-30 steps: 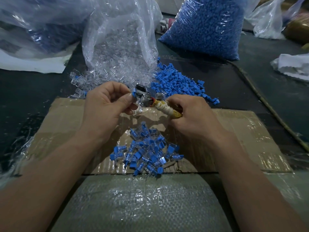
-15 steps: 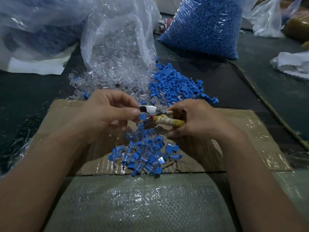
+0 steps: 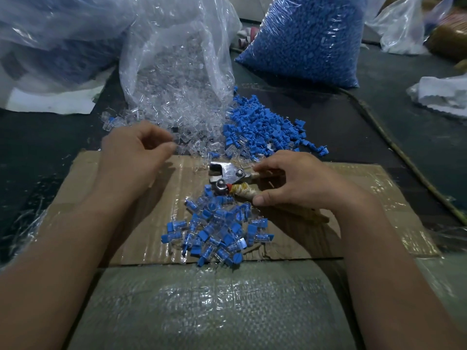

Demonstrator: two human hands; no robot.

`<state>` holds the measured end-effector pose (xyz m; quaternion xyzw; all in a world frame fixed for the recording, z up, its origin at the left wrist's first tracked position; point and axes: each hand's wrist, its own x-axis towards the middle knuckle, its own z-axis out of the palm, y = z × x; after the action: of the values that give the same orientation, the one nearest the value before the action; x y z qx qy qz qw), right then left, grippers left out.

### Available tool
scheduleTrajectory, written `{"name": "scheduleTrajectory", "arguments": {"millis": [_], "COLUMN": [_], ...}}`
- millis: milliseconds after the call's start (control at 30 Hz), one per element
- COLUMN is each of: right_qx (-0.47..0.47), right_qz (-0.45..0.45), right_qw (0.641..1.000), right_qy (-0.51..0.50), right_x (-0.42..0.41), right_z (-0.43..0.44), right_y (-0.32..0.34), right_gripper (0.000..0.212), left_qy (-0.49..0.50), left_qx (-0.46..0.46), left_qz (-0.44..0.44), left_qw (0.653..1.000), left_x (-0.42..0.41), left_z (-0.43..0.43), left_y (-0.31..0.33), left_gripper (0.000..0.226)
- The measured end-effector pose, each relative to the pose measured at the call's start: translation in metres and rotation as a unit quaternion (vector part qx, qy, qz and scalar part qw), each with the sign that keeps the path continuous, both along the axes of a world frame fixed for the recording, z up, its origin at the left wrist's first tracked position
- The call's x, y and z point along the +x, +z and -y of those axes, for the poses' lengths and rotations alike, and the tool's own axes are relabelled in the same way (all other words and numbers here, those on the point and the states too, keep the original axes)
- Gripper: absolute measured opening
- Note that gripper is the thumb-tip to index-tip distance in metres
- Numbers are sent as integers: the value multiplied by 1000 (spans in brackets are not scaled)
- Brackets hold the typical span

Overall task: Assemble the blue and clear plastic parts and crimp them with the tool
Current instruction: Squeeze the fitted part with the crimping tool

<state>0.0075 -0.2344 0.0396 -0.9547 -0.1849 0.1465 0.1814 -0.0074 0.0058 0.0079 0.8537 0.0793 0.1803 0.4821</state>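
Dim, cool light is falling from above and somewhat ahead, leaving the dark table murky. Glare is streaking across the clear plastic bag and the taped cardboard — bright patches are also shining on the woven sheet near the bottom. The right hand is casting a soft shadow onto the cardboard beneath it. The wide lens is bending the edges — forearms are looking stretched, and the far corners are going soft and slightly blurred.
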Motion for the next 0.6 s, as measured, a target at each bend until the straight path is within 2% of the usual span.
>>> {"name": "scheduleTrajectory", "arguments": {"millis": [67, 167, 267, 367, 467, 600], "right_qx": [19, 46, 55, 78, 117, 165], "right_qz": [-3, -1, 46, 97, 144, 191], "right_qw": [1000, 999, 996, 989, 974, 949], "right_qy": [-10, -27, -48, -83, -130, -190], "right_x": [-1, -2, 0, 4, 6, 11], "right_z": [0, -1, 0, 3, 6, 9], "right_y": [1, 2, 1, 1, 2, -1], "right_gripper": [73, 77, 49, 17, 7, 17], "left_qy": [23, -13, -31, -28, -25, 15], "left_qx": [36, 131, 185, 219, 216, 126], "left_qz": [11, 9, -19, -24, -17, 14], "left_qw": [999, 991, 982, 975, 976, 992], "left_x": [4, 11, 17, 20, 20, 16], "left_z": [-3, -1, 3, 3, 2, 2], "left_y": [-4, -11, -15, -14, -13, -9], "left_gripper": [18, 29, 32, 23, 16, 12]}}
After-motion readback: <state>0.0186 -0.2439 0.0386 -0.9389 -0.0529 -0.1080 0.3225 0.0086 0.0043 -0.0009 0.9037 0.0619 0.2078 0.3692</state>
